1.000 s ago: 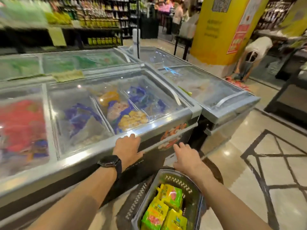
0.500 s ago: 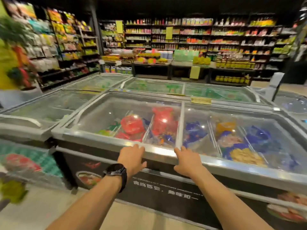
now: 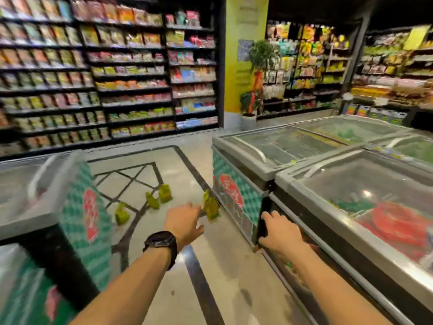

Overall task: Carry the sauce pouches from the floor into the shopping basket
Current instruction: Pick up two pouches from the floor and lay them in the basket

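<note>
Where the polished floor (image 3: pixel 234 266) gleams, four squat green sauce pouches (image 3: pixel 121 214) stand.

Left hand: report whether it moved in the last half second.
Yes. The left hand has come off the freezer rim, leftward, out over the floor.

Four blurred yellow-green sauce pouches (image 3: pixel 152 201) stand upright on the floor (image 3: pixel 234 266): one just beside the green-patterned freezer (image 3: pixel 236 184), three in a loose row farther left.

Pale floor (image 3: pixel 234 266): four blurry green pouches (image 3: pixel 165 194), seemingly upright, between freezers (image 3: pixel 236 195).
</note>
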The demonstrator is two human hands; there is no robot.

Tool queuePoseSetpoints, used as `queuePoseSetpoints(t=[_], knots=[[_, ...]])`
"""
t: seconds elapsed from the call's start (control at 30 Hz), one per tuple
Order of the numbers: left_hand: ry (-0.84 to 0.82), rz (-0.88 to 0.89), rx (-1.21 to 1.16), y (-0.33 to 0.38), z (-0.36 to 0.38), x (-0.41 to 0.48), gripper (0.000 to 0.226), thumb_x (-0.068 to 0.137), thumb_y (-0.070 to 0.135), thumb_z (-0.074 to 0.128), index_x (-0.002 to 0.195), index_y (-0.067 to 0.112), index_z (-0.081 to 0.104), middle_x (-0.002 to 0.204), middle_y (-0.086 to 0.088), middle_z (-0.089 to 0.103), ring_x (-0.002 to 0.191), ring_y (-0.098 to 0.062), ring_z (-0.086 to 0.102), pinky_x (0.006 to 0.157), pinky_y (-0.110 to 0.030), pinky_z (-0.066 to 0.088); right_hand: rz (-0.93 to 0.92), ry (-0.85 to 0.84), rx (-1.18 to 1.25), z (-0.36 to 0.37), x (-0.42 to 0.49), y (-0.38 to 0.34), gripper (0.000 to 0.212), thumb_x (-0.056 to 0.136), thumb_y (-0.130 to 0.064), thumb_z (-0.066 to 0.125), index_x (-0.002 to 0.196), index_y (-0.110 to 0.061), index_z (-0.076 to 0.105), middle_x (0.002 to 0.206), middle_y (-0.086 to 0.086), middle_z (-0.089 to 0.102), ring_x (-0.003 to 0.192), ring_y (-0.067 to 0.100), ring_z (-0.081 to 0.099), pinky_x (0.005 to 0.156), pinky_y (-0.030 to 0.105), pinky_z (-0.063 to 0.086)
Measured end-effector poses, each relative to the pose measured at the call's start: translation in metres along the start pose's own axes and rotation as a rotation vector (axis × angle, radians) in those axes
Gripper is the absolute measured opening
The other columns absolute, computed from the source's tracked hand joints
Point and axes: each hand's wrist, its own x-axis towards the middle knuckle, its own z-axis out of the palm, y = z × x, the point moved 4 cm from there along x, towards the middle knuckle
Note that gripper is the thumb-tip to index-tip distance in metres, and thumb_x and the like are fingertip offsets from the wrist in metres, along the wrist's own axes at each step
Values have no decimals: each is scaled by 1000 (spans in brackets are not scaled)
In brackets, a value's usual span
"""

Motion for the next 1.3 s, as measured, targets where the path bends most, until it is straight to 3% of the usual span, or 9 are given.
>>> queuePoseSetpoints(t=[0.23, 0.4, 0.63, 0.83, 0.93, 1.03, 1.17, 1.3], knots=[[-28, -264, -7, -109, 42, 0, 48, 92, 60, 49, 123, 24, 52, 119, -3, 61, 104, -25, 63, 78, -37, 50, -177, -75, -27, 22, 93, -78, 78, 85, -47, 63, 150, -23, 29, 143, 7, 43, 129, 30, 49, 93, 42, 48], [-12, -348, 7, -135, 49, 57, 49, 91, 60, 50, 124, 25, 53, 118, -2, 63, 103, -23, 64, 80, -35, 51, -249, -107, -5, 26, 175, -95, 65, 85, -42, 64, 141, -23, 38, 138, 6, 45, 126, 29, 50, 90, 41, 49], [-18, -385, 19, -151, 60, 146, 43, 93, 57, 48, 120, 24, 53, 115, -2, 60, 100, -22, 62, 78, -34, 52, -309, -138, -17, 19, 294, -112, 67, 87, -41, 64, 144, -18, 36, 142, 10, 44, 127, 31, 50, 95, 42, 48], [-70, -490, -1, -203, 88, 180, 51, 94, 55, 50, 133, 22, 48, 117, 1, 61, 99, -20, 63, 82, -36, 57, -429, -202, -2, 33, 377, -173, 61, 90, -39, 62, 143, -18, 38, 141, 10, 44, 127, 32, 49, 93, 42, 49], [-103, -534, 32, -240, 101, 199, 45, 94, 56, 51, 127, 25, 52, 113, 3, 60, 95, -18, 63, 77, -31, 56, -473, -220, -20, 38, 413, -204, 64, 92, -41, 61, 145, -18, 35, 142, 10, 43, 129, 32, 47, 95, 42, 48], [-111, -556, 63, -282, 117, 249, 45, 93, 58, 50, 124, 26, 53, 112, 3, 60, 94, -18, 63, 72, -29, 52, -486, -219, -18, 40, 469, -235, 62, 92, -38, 61, 144, -16, 36, 140, 11, 43, 127, 34, 48, 96, 43, 49], [-129, -492, 26, -327, 132, 336, 54, 94, 58, 47, 137, 25, 44, 119, 0, 60, 101, -22, 64, 73, -33, 52, -445, -226, -49, 29, 546, -272, 64, 89, -39, 63, 144, -17, 37, 139, 11, 43, 126, 34, 47, 93, 44, 48], [-107, -447, -9, -373, 135, 418, 47, 94, 56, 47, 128, 24, 49, 117, -1, 59, 102, -23, 64, 73, -35, 53, -414, -192, -38, 20, 615, -302, 64, 87, -38, 63, 142, -18, 38, 138, 10, 45, 125, 33, 49, 94, 45, 48]])
